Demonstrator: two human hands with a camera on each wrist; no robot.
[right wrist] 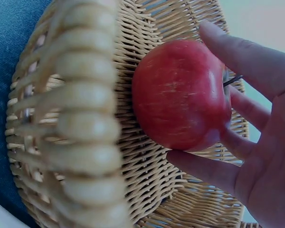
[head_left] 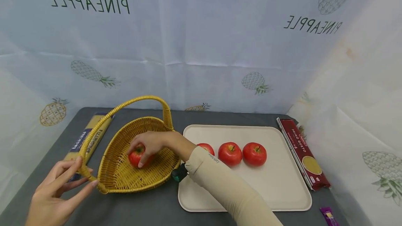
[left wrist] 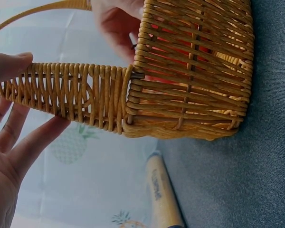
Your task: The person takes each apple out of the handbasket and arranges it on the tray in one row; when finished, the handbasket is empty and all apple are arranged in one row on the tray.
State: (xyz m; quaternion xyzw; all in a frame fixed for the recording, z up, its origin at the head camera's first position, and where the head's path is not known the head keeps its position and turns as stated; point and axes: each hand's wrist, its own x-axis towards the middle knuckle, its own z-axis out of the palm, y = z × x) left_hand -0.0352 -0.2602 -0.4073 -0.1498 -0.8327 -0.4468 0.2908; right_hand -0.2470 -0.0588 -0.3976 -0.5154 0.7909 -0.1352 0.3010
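Observation:
A yellow wicker basket (head_left: 108, 159) with a tall arched handle (head_left: 119, 105) stands on the left part of the table. My left hand (head_left: 58, 189) grips the near base of that handle; in the left wrist view the thumb lies on one edge and the fingers (left wrist: 38, 140) on the other. Inside the basket is a red apple (head_left: 135, 156), and my right hand (head_left: 154, 142) reaches over the rim and holds it from above. The right wrist view shows thumb and fingers spread around the stem end of the apple (right wrist: 178, 95), close over the woven bottom.
Right of the basket lies a cream tray (head_left: 276, 191) with red apples (head_left: 254, 154), one partly behind the right sleeve. A spaghetti pack (head_left: 97, 123) lies behind the basket's left side. A red spaghetti pack (head_left: 301, 152) and a small purple wrapper (head_left: 329, 216) are at the right.

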